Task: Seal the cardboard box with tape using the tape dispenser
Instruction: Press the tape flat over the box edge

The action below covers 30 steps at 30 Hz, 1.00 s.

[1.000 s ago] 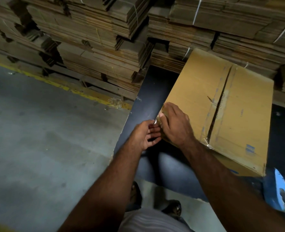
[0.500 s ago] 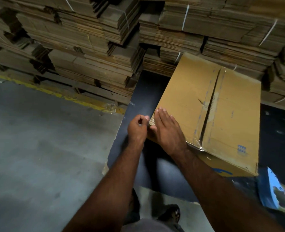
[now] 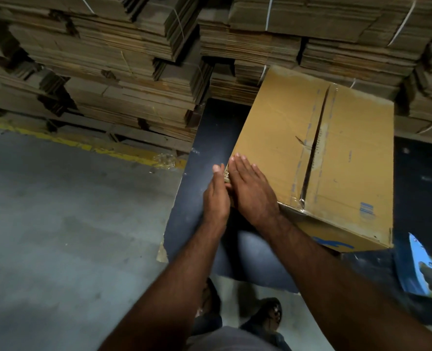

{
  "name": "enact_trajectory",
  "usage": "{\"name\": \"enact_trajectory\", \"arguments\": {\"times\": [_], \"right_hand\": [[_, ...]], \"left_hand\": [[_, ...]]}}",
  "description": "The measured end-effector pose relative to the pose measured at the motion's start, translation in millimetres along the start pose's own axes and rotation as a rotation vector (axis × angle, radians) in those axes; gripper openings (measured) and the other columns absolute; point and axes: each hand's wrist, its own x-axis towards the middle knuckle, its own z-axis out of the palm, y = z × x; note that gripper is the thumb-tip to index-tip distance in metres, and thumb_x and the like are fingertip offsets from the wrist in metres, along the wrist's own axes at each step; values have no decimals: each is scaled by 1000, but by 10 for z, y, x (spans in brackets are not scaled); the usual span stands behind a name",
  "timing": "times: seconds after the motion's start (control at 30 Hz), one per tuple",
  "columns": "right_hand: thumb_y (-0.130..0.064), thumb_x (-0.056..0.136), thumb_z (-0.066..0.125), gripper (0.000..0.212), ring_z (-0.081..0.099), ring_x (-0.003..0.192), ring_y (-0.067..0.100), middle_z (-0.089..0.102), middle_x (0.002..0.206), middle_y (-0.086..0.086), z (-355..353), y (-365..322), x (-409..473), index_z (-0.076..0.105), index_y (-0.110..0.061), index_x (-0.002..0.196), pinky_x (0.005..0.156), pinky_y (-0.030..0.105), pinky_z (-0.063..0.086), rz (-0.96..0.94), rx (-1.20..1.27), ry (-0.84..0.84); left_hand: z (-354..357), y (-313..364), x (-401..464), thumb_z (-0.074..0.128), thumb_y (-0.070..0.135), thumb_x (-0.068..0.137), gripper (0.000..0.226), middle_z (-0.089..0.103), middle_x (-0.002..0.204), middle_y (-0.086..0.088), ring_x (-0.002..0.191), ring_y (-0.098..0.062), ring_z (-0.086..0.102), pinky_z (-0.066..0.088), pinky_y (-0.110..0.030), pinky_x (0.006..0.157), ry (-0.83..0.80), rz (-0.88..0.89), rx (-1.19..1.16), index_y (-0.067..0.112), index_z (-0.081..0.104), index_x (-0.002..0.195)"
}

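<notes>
- Head view is showing both hands working at the near left corner of the cardboard box (image 3: 311,153), which is sitting on a dark mat (image 3: 210,138) in front of stacked flat cardboard (image 3: 108,72).
- Right hand (image 3: 250,191) is now lying flat on the box top, fingers straight and pressed together; a second ago they were curled, picking at the corner edge.
- Left hand (image 3: 216,196) is standing edge-on against the box side, fingers extended and close together, thumb tip up; half a second ago it was closed in a pinch at that same corner.
- That shift from pinching to flat palms probably means a tape end at the corner is being smoothed down, though the tape itself is too faint there to confirm.
- Centre seam (image 3: 313,150) between the flaps is gaping dark along most of its length, with clear tape visible only at its near end, so sealing looks far from finished.
- Tape dispenser (image 3: 422,272), blue, is lying on the mat well apart from both hands, at the right edge, untouched.
</notes>
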Motion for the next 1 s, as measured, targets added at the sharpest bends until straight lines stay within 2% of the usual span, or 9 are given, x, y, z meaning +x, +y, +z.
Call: {"name": "enact_trajectory", "arguments": {"times": [0.07, 0.13, 0.23, 0.33, 0.47, 0.67, 0.87, 0.93, 1.0], "right_hand": [[-40, 99, 33, 64, 29, 146, 27, 31, 158, 15, -29, -7, 0, 32, -4, 151, 117, 43, 26, 9, 2, -1], [-46, 97, 25, 68, 31, 145, 27, 33, 157, 14, -43, 0, 10, 34, -4, 150, 116, 42, 25, 0, 19, -15], [-48, 96, 20, 71, 31, 145, 27, 32, 157, 14, -33, 20, 17, 34, -4, 151, 116, 43, 28, -6, 36, -24], [-48, 93, 8, 76, 22, 149, 25, 22, 161, 12, -35, 32, 0, 26, -5, 154, 120, 41, 21, -24, 93, -15], [-44, 85, -5, 81, 6, 152, 22, 8, 164, 9, -90, 30, -8, 12, -8, 156, 123, 38, 10, -43, 111, -24], [-45, 84, -6, 83, 5, 152, 22, 6, 165, 9, -66, 49, 9, 11, -7, 156, 123, 38, 10, -43, 95, -54], [-32, 90, 6, 71, 12, 151, 22, 14, 164, 10, 6, 40, 1, 19, -7, 156, 122, 38, 15, -32, 58, -8], [-28, 96, 19, 63, 14, 151, 23, 15, 163, 11, 46, 40, 1, 20, -6, 155, 122, 39, 16, -23, 43, 8], [-30, 100, 37, 62, 17, 150, 25, 18, 162, 13, 70, 25, 11, 22, -5, 155, 121, 41, 19, -23, 35, 35]], "left_hand": [[-63, 55, 152, 14, 98, 68, 106, 66, 132, 2, 117, -11, 61, 43, -39, 110, -88, -58, 128, 32, 59, 137], [-144, 124, 197, 14, 93, 77, 100, 58, 142, -1, 130, -15, 53, 32, -33, 116, -50, -100, 143, 29, 57, 140], [-198, 175, -62, 21, 57, 104, 63, 46, 152, 3, 141, -8, 40, 25, -24, 116, 107, 128, 25, 19, 48, 147], [-166, 138, -365, 21, 55, 101, 65, 49, 149, 9, 138, 2, 40, 29, -20, 115, 24, 360, 124, 19, 50, 146], [-9, -36, -353, 24, 48, 102, 64, 41, 156, 1, 145, -4, 31, 25, -33, 121, -47, 504, 326, 11, 41, 150], [190, 18, -370, 15, 58, 96, 74, 34, 159, 2, 147, -4, 26, 16, -31, 123, 80, 421, 315, 15, 35, 153], [163, 111, -50, 19, 75, 86, 80, 59, 136, 8, 125, -5, 52, 37, -37, 115, 27, 161, 65, 25, 57, 136], [100, 60, 7, 22, 72, 94, 74, 58, 139, 7, 125, -4, 55, 42, -28, 110, -50, 71, -63, 25, 53, 142], [14, 65, 42, 16, 61, 102, 66, 54, 143, 7, 123, -4, 55, 46, -11, 94, -135, 31, -38, 24, 45, 148]]}}
